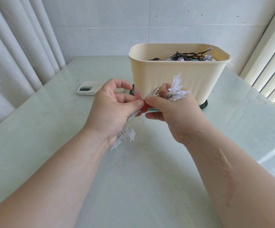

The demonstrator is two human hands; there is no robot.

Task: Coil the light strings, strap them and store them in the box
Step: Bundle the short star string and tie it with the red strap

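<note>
On the pale table [51, 153] stands the box [174, 74]; left hand [112, 109] and right hand [174, 112] pinch the red strap [144, 108] to hold the star lights [177, 89] bunched.

Both hands, left hand [112, 106] and right hand [169, 111], pinch a red strap [144, 108] around a star light string [177, 89] before a cream box [179, 76] holding a dark light string [189, 56]; phone [90, 90] on table [133, 178].

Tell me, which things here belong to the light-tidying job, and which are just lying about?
In the job: star light string, red strap pinched at it, cream box, dark light string inside the box, left hand, right hand.
Lying about: white phone, table, curtains.
</note>
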